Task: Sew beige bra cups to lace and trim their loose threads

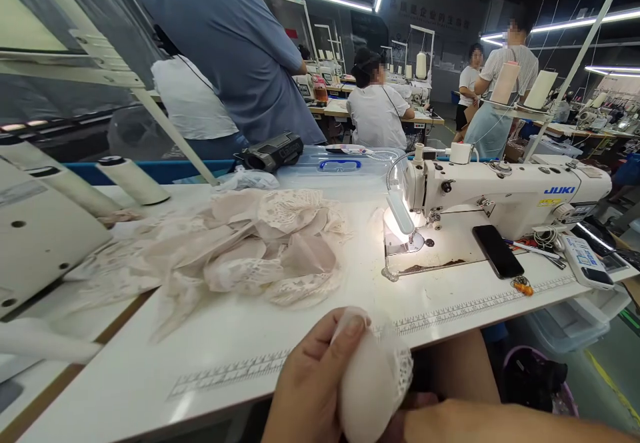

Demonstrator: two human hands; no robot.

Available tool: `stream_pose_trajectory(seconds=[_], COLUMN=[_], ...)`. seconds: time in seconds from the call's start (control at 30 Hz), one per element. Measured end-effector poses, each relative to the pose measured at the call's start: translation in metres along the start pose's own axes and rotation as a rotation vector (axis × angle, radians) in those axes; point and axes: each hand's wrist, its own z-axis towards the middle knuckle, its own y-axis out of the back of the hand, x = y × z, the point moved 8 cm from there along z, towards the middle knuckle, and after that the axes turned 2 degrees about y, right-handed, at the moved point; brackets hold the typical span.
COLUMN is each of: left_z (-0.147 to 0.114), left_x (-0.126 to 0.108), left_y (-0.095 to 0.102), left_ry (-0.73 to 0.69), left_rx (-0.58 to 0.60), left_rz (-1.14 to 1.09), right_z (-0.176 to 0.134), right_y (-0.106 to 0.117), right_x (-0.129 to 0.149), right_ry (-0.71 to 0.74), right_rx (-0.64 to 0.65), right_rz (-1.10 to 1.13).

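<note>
A pale beige bra cup [367, 383] with white lace along its right edge is held up in front of the table's near edge. My left hand [320, 369] grips it by the upper left side, thumb pressed over the rim. From the lower right comes my right hand [407, 423], low behind the cup; its fingers are mostly hidden, so its hold cannot be made out. Beyond them, a loose heap of beige and lace fabric pieces [270, 249] lies on the white sewing table [240, 336].
A JUKI sewing machine [500, 186] with its lamp lit stands at right. Near it lie a black phone [497, 251] and a control box [585, 261]. Thread cones [133, 179] stand left; a lidded plastic box [340, 169] is behind. Other people work farther back.
</note>
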Motion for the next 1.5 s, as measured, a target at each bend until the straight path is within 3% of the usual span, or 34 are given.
stream_pose_trajectory(seconds=[0.03, 0.1, 0.2, 0.27, 0.47, 0.8, 0.87, 1.0, 1.13, 1.23, 1.3, 1.37, 1.43, 1.5], left_z=[0.002, 0.004, 0.005, 0.007, 0.009, 0.000, -0.001, 0.000, 0.001, 0.001, 0.001, 0.001, 0.002, 0.002], left_x=[-0.003, -0.002, 0.008, 0.013, 0.012, 0.001, 0.001, 0.003, 0.003, 0.002, 0.003, 0.005, 0.006, 0.007], left_y=[0.000, -0.001, -0.002, -0.003, 0.001, -0.005, -0.003, 0.002, -0.001, 0.000, 0.002, 0.002, 0.002, 0.000], left_ry=[-0.012, -0.014, -0.026, -0.036, -0.021, -0.199, -0.185, -0.134, -0.158, -0.166, -0.137, -0.100, -0.079, -0.073], left_rx=[-0.002, -0.001, 0.013, 0.050, 0.062, 0.080, 0.076, 0.042, 0.061, 0.065, 0.061, 0.071, 0.086, 0.098], left_rz=[0.019, 0.064, 0.070, 0.054, 0.115, 0.515, 0.519, 0.450, 0.440, 0.473, 0.493, 0.504, 0.519, 0.525], right_z=[0.000, 0.001, 0.006, 0.011, 0.019, 0.013, 0.013, 0.011, 0.010, 0.008, 0.006, 0.005, 0.007, 0.011], right_y=[-0.002, 0.009, 0.030, 0.028, 0.015, 0.043, 0.047, 0.052, 0.044, 0.047, 0.057, 0.066, 0.066, 0.059], right_x=[-0.004, -0.006, 0.003, 0.003, -0.022, 0.019, 0.019, 0.014, 0.024, 0.027, 0.020, 0.010, 0.004, 0.002], right_ry=[-0.039, -0.088, 0.003, 0.042, -0.018, 0.140, 0.123, 0.013, 0.131, 0.197, 0.138, 0.066, 0.069, 0.125], right_rx=[0.022, -0.077, -0.324, -0.393, -0.479, -0.549, -0.547, -0.530, -0.518, -0.590, -0.652, -0.678, -0.632, -0.497], right_rz=[0.060, 0.183, 0.251, 0.269, 0.438, -0.416, -0.435, -0.261, -0.321, -0.457, -0.379, -0.149, 0.137, 0.396])
